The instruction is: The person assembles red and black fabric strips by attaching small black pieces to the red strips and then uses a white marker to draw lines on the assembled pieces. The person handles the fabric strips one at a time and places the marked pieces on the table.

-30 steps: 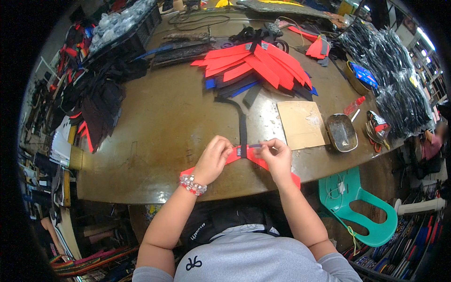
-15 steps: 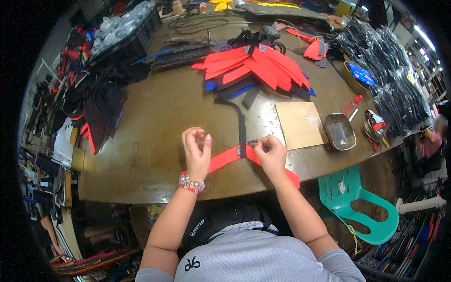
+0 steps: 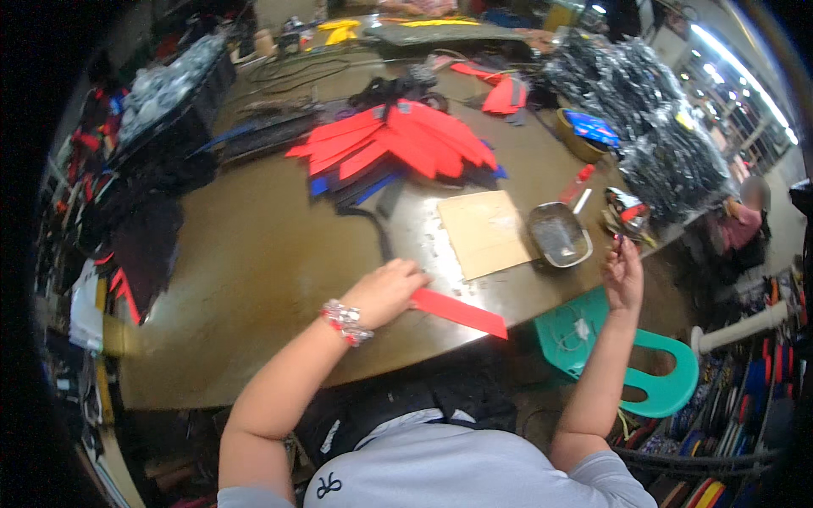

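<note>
Your left hand [image 3: 391, 290] lies curled on the near end of a long red strip [image 3: 457, 311], pressing it down by the desk's [image 3: 254, 254] front edge. Past it lies a flat brown cardboard sheet [image 3: 484, 230], then a small metal tray [image 3: 559, 234]. Your right hand [image 3: 624, 273] is raised off the desk's right edge, fingers pinched; what it holds is too small to tell. Shiny black packets [image 3: 652, 127] pile at the far right corner.

A bright red strip [image 3: 458, 311] lies under the left hand [image 3: 388, 290], whose wrist wears a silver-and-red beaded bracelet [image 3: 346, 322]. Beyond the hands, red pieces [image 3: 398, 140] fan over blue and black ones on the brown table [image 3: 254, 254]. A tan card [image 3: 484, 230] and grey metal tray [image 3: 559, 234] sit between the hands; a teal chair [image 3: 627, 364] stands below the right hand [image 3: 624, 273].
</note>
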Available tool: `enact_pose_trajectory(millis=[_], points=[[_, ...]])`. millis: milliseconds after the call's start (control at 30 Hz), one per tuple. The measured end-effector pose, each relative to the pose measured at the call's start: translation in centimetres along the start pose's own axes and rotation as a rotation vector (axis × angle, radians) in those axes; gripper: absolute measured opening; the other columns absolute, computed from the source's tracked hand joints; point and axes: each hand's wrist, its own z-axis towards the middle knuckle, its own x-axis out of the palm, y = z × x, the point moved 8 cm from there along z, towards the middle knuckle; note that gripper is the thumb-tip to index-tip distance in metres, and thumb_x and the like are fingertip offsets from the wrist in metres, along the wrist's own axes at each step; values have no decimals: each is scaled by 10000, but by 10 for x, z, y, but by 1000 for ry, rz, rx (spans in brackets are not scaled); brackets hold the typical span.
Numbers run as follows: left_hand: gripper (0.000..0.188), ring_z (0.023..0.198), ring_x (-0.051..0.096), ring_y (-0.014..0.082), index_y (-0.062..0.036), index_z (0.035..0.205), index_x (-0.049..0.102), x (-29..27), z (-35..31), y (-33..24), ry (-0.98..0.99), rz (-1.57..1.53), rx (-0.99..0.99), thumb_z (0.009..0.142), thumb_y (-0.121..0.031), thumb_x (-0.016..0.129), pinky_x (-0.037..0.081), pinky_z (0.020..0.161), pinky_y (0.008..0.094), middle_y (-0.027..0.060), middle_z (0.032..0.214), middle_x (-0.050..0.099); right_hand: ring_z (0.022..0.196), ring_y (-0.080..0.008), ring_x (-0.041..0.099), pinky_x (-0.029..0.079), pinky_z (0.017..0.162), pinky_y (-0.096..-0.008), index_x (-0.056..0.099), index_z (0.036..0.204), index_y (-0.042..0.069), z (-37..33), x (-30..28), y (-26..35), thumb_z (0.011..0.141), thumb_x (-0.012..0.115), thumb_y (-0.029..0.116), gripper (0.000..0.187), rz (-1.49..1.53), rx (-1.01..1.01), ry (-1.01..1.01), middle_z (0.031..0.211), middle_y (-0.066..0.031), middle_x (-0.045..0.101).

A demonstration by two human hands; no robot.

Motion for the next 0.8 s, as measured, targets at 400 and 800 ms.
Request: enact_pose_trajectory(millis=[400,800], points=[[182,1023,591,300,-43,890,623,-59,-50,52,60,-302,32,747,57,572,496,882,363,90,1044,632,612,-39,505,398,521,-156,616,1043,33,0,23,-12,919,622,125,154,-510,-177,-156,788,0,590],[171,810,617,295,1,911,626,-30,-48,51,-427,-44,-318,828,-141,677,514,744,377,141,921,574,607,-92,612,492,564,-217,611,892,-42,-119,251,-172,886,603,19,62,-371,6,228,758,-58,649]])
